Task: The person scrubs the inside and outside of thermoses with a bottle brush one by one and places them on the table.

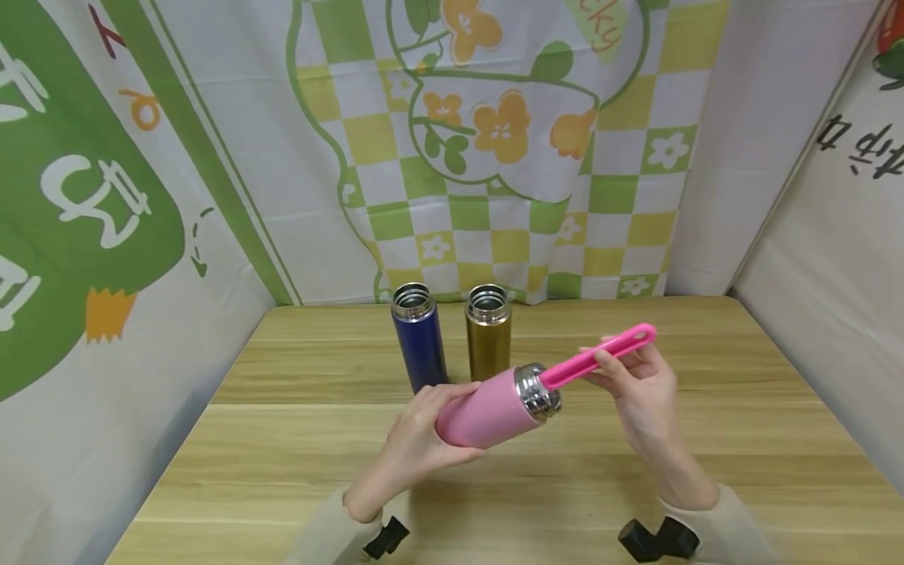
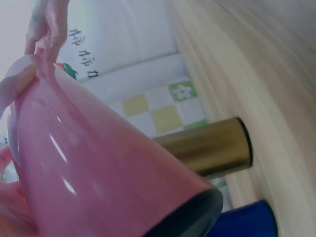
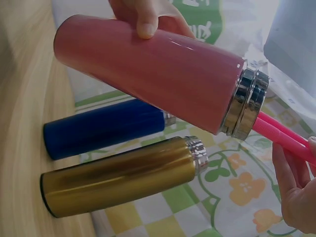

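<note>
The pink flask (image 1: 487, 412) is being held tilted above the counter (image 1: 282, 463), its steel-ringed mouth (image 1: 537, 390) pointing up and to the right, its base lower on the left. A pink brush handle (image 1: 600, 357) is sticking out of that mouth, slanting upward to the right; whatever is on its inner end is hidden inside the flask.

The left hand (image 1: 424, 435) is wrapping the lower body of the flask, fingers (image 3: 147, 24) curling round it with the thumb lying across the top of the pink wall. The right hand (image 1: 636, 388) is pinching the handle partway along, fingertips closing on it from both sides while the looped end is poking out past them.

Just behind the flask, a blue flask (image 1: 419, 333) and a gold flask (image 1: 488, 329) are standing upright side by side on the counter, both lidless with their steel rims open, close together but not touching. The blue one is on the left, the gold on the right.

Behind them a cloth backdrop (image 1: 494, 141) with green and yellow checks and orange flowers is hanging, with white printed sheets closing in the sides.
</note>
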A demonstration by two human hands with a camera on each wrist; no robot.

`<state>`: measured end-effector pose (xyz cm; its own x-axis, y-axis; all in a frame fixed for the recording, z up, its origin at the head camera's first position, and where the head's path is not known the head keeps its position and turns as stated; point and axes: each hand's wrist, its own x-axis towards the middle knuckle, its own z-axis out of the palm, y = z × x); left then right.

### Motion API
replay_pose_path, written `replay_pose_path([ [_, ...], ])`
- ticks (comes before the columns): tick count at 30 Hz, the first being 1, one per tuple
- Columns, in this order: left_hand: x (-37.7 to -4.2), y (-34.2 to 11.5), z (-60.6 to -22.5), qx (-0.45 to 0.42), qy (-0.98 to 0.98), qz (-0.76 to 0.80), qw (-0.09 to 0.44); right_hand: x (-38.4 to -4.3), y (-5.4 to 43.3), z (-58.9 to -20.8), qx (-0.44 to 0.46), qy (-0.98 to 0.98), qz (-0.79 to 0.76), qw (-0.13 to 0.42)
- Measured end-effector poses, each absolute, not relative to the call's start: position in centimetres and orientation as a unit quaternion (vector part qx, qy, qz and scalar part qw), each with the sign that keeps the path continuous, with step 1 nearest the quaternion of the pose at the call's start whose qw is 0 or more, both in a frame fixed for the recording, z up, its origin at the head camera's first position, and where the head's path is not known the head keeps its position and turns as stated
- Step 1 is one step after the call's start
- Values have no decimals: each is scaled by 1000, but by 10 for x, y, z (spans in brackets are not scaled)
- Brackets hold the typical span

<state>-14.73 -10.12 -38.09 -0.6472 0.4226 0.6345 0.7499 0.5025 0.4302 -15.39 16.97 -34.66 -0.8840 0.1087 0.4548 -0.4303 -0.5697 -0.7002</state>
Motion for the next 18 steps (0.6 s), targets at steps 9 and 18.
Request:
replay_pose_path([
  [9,-147,-94,-381,-338,-839,-364,222,-180,181,-393,218,-442,859,141],
  [18,-147,-93,-381,-348,-832,-372,220,-172,184,-365,229,-402,868,180],
])
